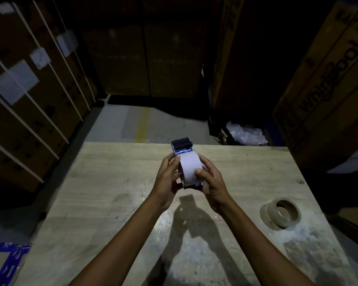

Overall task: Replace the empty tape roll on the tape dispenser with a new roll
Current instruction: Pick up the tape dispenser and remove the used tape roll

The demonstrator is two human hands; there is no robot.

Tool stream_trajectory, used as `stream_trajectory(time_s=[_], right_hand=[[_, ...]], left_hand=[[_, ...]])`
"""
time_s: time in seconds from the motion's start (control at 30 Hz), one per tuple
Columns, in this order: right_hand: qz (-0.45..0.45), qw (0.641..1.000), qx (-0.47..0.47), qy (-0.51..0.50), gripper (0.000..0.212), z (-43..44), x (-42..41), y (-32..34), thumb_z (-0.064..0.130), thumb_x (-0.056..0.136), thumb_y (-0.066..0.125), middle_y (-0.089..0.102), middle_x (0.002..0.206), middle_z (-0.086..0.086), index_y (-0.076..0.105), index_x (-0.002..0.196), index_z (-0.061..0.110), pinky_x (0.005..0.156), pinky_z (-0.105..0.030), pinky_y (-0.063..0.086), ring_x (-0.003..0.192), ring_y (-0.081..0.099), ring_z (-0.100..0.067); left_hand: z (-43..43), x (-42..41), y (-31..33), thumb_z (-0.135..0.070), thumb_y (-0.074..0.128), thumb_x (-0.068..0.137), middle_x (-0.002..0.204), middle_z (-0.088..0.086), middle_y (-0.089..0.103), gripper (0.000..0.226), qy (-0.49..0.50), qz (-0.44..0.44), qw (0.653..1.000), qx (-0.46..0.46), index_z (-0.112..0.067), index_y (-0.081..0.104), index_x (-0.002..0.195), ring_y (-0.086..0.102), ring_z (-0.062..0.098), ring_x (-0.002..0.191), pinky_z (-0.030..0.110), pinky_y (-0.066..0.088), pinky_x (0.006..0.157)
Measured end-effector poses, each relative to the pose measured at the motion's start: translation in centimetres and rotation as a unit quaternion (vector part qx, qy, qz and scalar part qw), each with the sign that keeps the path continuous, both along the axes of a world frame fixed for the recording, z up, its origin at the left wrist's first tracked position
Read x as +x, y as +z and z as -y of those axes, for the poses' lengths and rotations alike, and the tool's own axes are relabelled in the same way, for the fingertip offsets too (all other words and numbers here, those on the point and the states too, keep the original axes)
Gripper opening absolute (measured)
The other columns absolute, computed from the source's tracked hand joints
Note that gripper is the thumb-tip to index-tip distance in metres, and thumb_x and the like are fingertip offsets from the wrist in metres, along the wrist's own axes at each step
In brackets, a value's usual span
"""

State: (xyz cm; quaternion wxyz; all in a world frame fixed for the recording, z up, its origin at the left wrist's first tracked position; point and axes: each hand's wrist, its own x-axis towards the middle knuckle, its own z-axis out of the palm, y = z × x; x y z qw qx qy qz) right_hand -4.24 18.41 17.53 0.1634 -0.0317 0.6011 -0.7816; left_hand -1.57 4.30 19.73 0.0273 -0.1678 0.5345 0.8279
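I gripped the tape dispenser [181, 145] in my left hand [167, 178] while my right hand [211, 182] clasped the new roll [190, 166] against it.

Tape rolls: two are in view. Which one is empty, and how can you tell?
The empty roll lying on the table, right of the hands: a bare brown core. The other, the white roll, is full and held in both hands.

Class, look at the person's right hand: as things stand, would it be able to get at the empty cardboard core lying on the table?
Probably yes, once freed. The empty core lies alone on the table to the right, nothing around it. But the right hand is gripping the tape dispenser with its new roll.
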Motion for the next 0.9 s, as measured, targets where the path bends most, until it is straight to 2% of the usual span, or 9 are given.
stream_trajectory(time_s=[0.07, 0.13, 0.2, 0.3, 0.43, 0.57, 0.7, 0.8, 0.9], right_hand=[[0.039, 0.997, -0.074, 0.002, 0.060, 0.3, 0.2, 0.5, 0.039, 0.068, 0.070, 0.069, 0.118, -0.010, 0.063, 0.126, 0.027, 0.076, -0.049, 0.059, 0.099, 0.069, -0.027], [0.110, 0.981, -0.157, -0.006, 0.072, 0.6, 0.5, 0.8, 0.040, 0.057, 0.079, 0.070, 0.115, -0.014, 0.064, 0.124, 0.018, 0.074, -0.043, 0.059, 0.093, 0.070, -0.026], [0.178, 0.960, -0.217, -0.007, 0.091, 0.8, 0.7, 0.8, 0.042, 0.048, 0.086, 0.064, 0.123, -0.020, 0.061, 0.129, 0.008, 0.078, -0.041, 0.056, 0.101, 0.065, -0.031], [0.218, 0.939, -0.267, 0.010, 0.080, 1.0, 1.1, 1.0, 0.043, 0.054, 0.081, 0.058, 0.132, -0.020, 0.066, 0.125, 0.009, 0.087, -0.040, 0.048, 0.114, 0.054, -0.034], [0.241, 0.919, -0.312, 0.005, 0.075, 1.0, 1.4, 0.8, 0.040, 0.045, 0.085, 0.069, 0.111, -0.020, 0.072, 0.111, 0.007, 0.071, -0.037, 0.058, 0.091, 0.069, -0.031], [0.232, 0.936, -0.266, 0.011, 0.072, 0.8, 1.1, 0.8, 0.044, 0.055, 0.079, 0.062, 0.124, -0.019, 0.071, 0.117, 0.010, 0.086, -0.040, 0.046, 0.113, 0.055, -0.034], [0.191, 0.961, -0.197, -0.010, 0.087, 0.4, 0.7, 1.1, 0.043, 0.046, 0.085, 0.065, 0.120, -0.019, 0.065, 0.123, 0.008, 0.083, -0.041, 0.051, 0.106, 0.060, -0.032], [0.096, 0.989, -0.114, -0.024, 0.063, 0.2, 0.7, 1.7, 0.042, 0.060, 0.074, 0.071, 0.110, -0.009, 0.067, 0.119, 0.020, 0.077, -0.043, 0.057, 0.091, 0.069, -0.022], [-0.033, 0.999, 0.020, -0.029, 0.064, 0.1, 0.8, 2.0, 0.043, 0.071, 0.067, 0.067, 0.121, 0.001, 0.059, 0.132, 0.029, 0.068, -0.034, 0.058, 0.097, 0.068, -0.014]], left_hand=[[-0.2, 0.2, 0.6, -0.032, 0.057, 0.097, 0.126, 0.002, 0.065, 0.041, -0.003, -0.027, 0.999, -0.042, -0.027, 0.049, 0.138, 0.065, 0.023, 0.109, 0.043, 0.059, 0.078], [-0.5, 0.5, 1.0, -0.029, 0.065, 0.093, 0.128, -0.002, 0.064, 0.048, 0.003, -0.058, 0.994, -0.098, -0.032, 0.048, 0.138, 0.065, 0.018, 0.113, 0.039, 0.059, 0.084], [-1.0, 0.9, 1.4, -0.028, 0.070, 0.089, 0.124, -0.010, 0.065, 0.045, 0.023, -0.083, 0.983, -0.160, -0.044, 0.050, 0.127, 0.064, 0.005, 0.110, 0.029, 0.058, 0.087], [-1.6, 1.3, 1.9, -0.021, 0.072, 0.089, 0.114, -0.028, 0.059, 0.051, 0.044, -0.105, 0.958, -0.265, -0.041, 0.044, 0.128, 0.056, -0.020, 0.099, 0.008, 0.051, 0.078], [-1.9, 1.6, 2.0, -0.021, 0.072, 0.088, 0.115, -0.028, 0.056, 0.065, 0.048, -0.111, 0.938, -0.324, -0.029, 0.040, 0.144, 0.055, -0.022, 0.099, 0.019, 0.055, 0.084], [-1.5, 1.4, 2.1, -0.031, 0.064, 0.094, 0.116, -0.011, 0.063, 0.049, 0.056, -0.095, 0.944, -0.310, -0.030, 0.046, 0.139, 0.059, -0.003, 0.105, 0.027, 0.054, 0.085], [-1.2, 0.9, 2.0, -0.040, 0.054, 0.099, 0.114, -0.008, 0.066, 0.030, 0.039, -0.066, 0.966, -0.245, -0.035, 0.054, 0.129, 0.065, 0.006, 0.101, 0.040, 0.058, 0.090], [-1.3, 0.6, 2.0, -0.049, 0.054, 0.092, 0.118, -0.001, 0.064, 0.037, 0.036, -0.055, 0.971, -0.230, -0.038, 0.059, 0.127, 0.067, 0.011, 0.102, 0.046, 0.059, 0.088], [-1.4, 0.6, 1.7, -0.042, 0.053, 0.092, 0.121, 0.005, 0.057, 0.033, 0.079, -0.053, 0.967, -0.235, -0.036, 0.056, 0.124, 0.064, 0.019, 0.105, 0.044, 0.061, 0.081]])
